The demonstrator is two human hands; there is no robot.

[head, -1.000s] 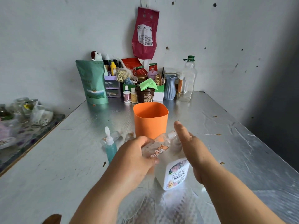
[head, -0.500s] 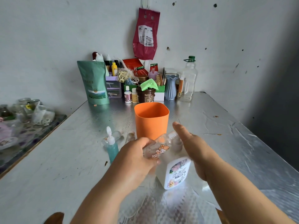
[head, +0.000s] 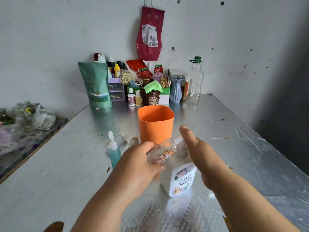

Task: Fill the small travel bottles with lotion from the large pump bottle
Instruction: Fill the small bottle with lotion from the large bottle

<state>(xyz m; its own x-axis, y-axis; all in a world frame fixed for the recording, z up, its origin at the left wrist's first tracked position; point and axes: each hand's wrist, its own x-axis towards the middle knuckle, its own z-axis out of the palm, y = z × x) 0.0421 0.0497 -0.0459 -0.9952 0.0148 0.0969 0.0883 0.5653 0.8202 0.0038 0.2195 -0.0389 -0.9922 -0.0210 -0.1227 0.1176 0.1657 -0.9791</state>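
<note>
Left hand curled round a clear travel bottle, held tilted, cartoon sticker uppermost. Right hand flat, thumb raised, apparently resting on the pump head, which it hides. Pump bottle upright on the counter; label reads "小苏打".

The foil-covered table bears an orange cup, a pump bottle (white, labelled) and a teal bottle.

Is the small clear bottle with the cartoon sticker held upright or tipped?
Tipped: the left hand holds the small clear bottle slanted, its neck pointing toward the right hand, above the large white pump bottle.
</note>
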